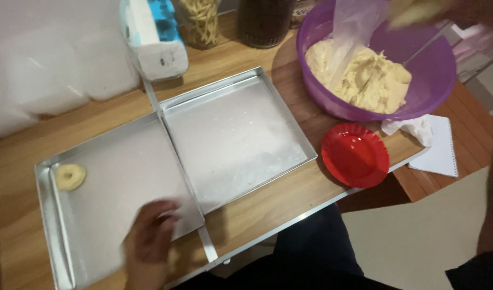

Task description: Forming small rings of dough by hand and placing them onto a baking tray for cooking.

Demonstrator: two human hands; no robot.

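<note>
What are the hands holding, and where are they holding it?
The left hand holds nothing; it rests flat on the near edge of the left tray. The right hand is blurred above the purple bowl; its grip cannot be told.

A wooden desk (289, 115) holds two square metal trays side by side. The left tray (45, 177) carries one ring of dough (70, 176) near its far corner. The left hand (149, 239) rests on this tray's near edge, fingers curled. The right tray (289, 110) is beside a red plate (355, 155) and a purple bowl (434, 70) of dough.
</note>
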